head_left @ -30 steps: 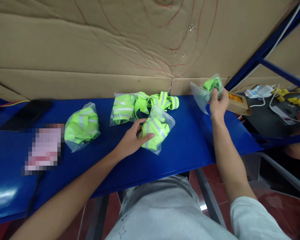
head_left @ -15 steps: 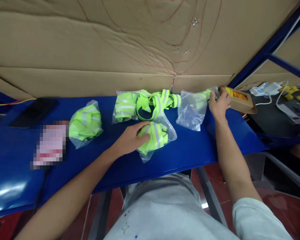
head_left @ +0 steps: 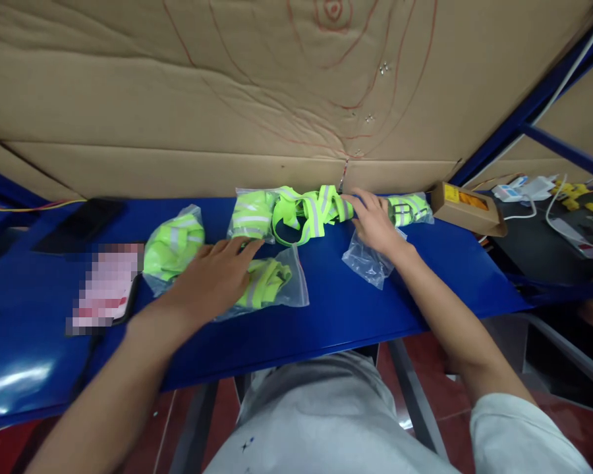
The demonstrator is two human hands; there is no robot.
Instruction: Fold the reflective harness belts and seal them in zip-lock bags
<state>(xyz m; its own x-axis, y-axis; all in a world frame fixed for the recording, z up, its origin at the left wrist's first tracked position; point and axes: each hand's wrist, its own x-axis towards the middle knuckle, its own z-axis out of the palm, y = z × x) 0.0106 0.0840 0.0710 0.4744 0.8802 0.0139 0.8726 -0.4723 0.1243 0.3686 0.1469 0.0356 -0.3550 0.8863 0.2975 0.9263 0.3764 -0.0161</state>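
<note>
My left hand (head_left: 217,276) lies with fingers stretched out over a zip bag holding a yellow-green reflective strap bundle (head_left: 269,283), near the table's front edge. Another bagged bundle (head_left: 175,238) is just left of that hand, and a third bagged bundle (head_left: 252,214) stands behind it. My right hand (head_left: 378,220) reaches with its fingers apart to the right end of the loose reflective straps (head_left: 316,210); whether they touch is unclear. Below its wrist lies a crumpled clear plastic bag (head_left: 368,263). Right of the fingers is a strap bundle with dark buckles (head_left: 408,209).
A blue table (head_left: 326,322) runs against a cardboard wall (head_left: 128,99) with red drawn lines. At left lie a lit phone (head_left: 106,286) and a dark flat object (head_left: 76,224). A cardboard box (head_left: 467,207) stands at right, by a white power strip (head_left: 528,187) and cables.
My left hand has shifted left, and the bagged bundle under it has moved left too. My right hand has left the buckled bundle at right and come leftward to the loose straps.
</note>
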